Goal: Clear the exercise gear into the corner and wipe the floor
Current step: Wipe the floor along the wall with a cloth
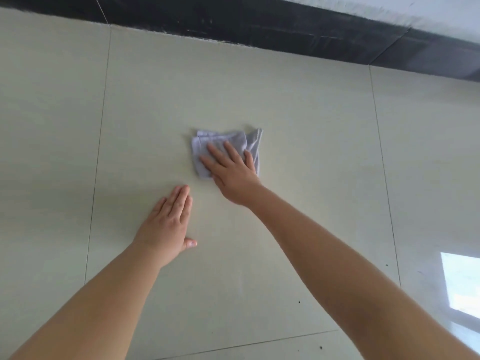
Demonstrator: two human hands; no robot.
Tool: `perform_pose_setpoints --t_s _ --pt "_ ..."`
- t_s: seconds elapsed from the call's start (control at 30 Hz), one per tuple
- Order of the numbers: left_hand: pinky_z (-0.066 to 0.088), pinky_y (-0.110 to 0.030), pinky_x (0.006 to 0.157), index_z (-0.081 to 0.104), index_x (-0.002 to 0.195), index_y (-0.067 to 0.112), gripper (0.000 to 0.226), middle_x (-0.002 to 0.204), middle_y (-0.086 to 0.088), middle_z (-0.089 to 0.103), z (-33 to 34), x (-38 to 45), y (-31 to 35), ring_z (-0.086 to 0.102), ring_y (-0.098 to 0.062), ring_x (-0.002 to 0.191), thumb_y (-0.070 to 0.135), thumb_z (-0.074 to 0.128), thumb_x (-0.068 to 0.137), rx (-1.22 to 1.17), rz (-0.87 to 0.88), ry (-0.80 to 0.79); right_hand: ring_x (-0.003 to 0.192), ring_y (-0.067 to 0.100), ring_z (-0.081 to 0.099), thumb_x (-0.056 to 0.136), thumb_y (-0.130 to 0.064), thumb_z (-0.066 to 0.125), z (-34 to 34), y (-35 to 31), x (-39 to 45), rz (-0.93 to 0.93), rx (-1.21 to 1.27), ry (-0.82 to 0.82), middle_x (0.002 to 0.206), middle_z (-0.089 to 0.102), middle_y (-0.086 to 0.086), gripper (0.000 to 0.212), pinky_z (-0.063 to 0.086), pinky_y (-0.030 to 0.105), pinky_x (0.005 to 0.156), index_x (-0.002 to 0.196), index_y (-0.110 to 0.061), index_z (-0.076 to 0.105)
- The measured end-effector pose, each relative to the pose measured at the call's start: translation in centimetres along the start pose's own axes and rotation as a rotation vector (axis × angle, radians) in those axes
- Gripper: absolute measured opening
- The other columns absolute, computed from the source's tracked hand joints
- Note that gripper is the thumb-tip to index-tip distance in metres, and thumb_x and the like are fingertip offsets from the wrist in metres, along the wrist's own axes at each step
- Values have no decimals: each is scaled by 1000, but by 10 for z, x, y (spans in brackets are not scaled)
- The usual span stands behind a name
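On floor | one cloth under flat right hand | left hand flat, holding nothing

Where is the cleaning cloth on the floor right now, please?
In the head view the cloth lies flat on the pale tiled floor near centre, pressed under the right hand, just beyond the left hand and short of the dark skirting.

We are seeing bright, even daylight, a window glaring off the floor at lower right, edges bending.
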State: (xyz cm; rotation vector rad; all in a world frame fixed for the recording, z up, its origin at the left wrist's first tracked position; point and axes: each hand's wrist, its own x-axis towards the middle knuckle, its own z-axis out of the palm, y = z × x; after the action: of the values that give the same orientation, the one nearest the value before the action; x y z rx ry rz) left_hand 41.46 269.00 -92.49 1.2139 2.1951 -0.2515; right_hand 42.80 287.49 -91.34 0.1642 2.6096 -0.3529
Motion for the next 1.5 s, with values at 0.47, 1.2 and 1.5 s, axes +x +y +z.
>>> perform_pose_setpoints --t_s 0.47,1.2,1.5 --pt "9 -37 119 2 150 5 71 159 -8 -8 -76 -14 30 -4 -20 148 38 38 98 94 -182 -276 148 21 -6 65 -55 -13 75 71 -171 374 250 -61 159 -1 -10 91 -4 45 116 148 -30 12" --pt "11 -35 119 -1 149 1 84 159 -12 -9 -90 33 66 -7 -26 148 41 49 93 120 134 -160 148 19 -7 102 -27 25 41 63 -169 386 63 -246 159 -11 -10 53 7 41 120 149 -35 0" --pt "-1 -36 120 -13 147 1 105 156 -12 -21 -62 49 74 -17 -25 146 54 53 85 180 167 -174 148 22 -8 102 -22 27 38 62 -169 411 110 -288 159 -9 -7 53 8 43 121 149 -30 4"
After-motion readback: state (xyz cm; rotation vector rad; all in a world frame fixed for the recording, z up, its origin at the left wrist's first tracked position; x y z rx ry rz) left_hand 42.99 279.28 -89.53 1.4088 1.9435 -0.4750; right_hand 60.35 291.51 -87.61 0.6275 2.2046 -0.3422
